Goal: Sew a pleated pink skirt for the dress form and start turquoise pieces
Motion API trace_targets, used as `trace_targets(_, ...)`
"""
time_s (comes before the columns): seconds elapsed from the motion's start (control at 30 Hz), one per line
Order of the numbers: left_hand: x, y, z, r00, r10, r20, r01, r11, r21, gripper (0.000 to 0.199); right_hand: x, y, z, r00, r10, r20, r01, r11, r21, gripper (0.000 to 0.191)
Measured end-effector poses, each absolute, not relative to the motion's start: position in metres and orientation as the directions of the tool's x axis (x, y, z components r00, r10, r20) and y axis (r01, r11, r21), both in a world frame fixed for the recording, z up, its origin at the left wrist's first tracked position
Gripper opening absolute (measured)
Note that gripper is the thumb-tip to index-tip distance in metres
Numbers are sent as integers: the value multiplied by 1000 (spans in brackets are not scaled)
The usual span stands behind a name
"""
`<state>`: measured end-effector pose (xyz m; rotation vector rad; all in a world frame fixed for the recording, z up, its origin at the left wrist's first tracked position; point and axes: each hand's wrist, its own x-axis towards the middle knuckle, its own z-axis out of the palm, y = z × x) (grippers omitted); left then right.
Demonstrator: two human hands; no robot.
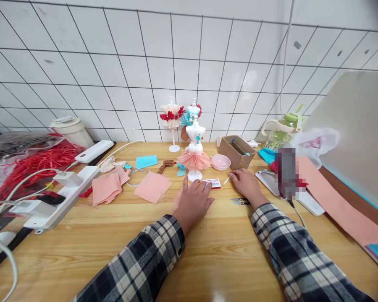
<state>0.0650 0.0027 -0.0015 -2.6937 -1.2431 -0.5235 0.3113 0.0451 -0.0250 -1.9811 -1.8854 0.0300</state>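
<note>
My left hand [195, 205] lies open on the wooden table, fingers spread, in front of a small white mannequin [195, 135] with a pleated peach paper skirt [194, 160]. Close to its fingertips are the mannequin's round base [195, 175] and a small red-and-white box [212, 183]. My right hand [247, 184] rests to the right, its fingertips closed at the upper end of a thin white stick [227, 180]. Black-handled thread snips [240, 201] lie beside the right wrist. Square peach paper sheets [153, 186] are stacked left of my left hand.
Two decorated mannequins [174, 147] stand behind. A pink bowl [221, 162] and cardboard box [236, 152] sit near the wall. At left are a power strip [72, 197], red shredded paper [55, 161] and more peach sheets [107, 188]. A corded device [286, 172] is at right.
</note>
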Motion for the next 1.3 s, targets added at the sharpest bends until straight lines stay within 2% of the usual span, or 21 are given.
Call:
trace_targets(0.17, 73, -1, 0, 586, 728, 357, 772, -635, 28, 29, 316, 52, -33, 145, 949, 280, 922, -28, -385, 24)
trace_targets(0.37, 70, -5, 5, 546, 737, 399, 783, -618, 70, 43, 318, 39, -20, 121, 904, 409, 888, 85, -452, 19)
trace_targets(0.43, 71, -5, 12, 527, 733, 430, 768, -627, 128, 46, 312, 28, -11, 73, 890, 451, 880, 155, -449, 17)
trace_targets(0.6, 89, 0, 25, 479, 726, 494, 607, -680, 410, 39, 290, -3, 7, -175, 815, 552, 820, 431, -377, 14)
trace_targets(0.67, 97, 4, 24, 494, 722, 484, 554, -691, 464, 35, 285, -10, 9, -207, 796, 569, 796, 475, -376, 14)
trace_targets(0.9, 97, 16, 9, 450, 773, 448, 573, -634, 518, 16, 284, -13, 7, -121, 816, 565, 743, 451, -494, 13)
trace_targets(1.03, 100, 19, 5, 447, 776, 445, 555, -630, 543, 28, 279, -13, 7, -150, 831, 536, 722, 463, -514, 12)
trace_targets(1.17, 101, 21, -1, 425, 792, 439, 561, -610, 559, 10, 276, -15, 5, -141, 845, 516, 744, 434, -507, 13)
trace_targets(1.23, 100, 22, -3, 406, 807, 430, 572, -591, 569, 10, 277, -16, 4, -55, 852, 520, 761, 373, -531, 12)
trace_targets(1.3, 98, 23, -5, 398, 816, 419, 580, -578, 574, 9, 278, -17, 4, 44, 837, 545, 767, 321, -555, 29)
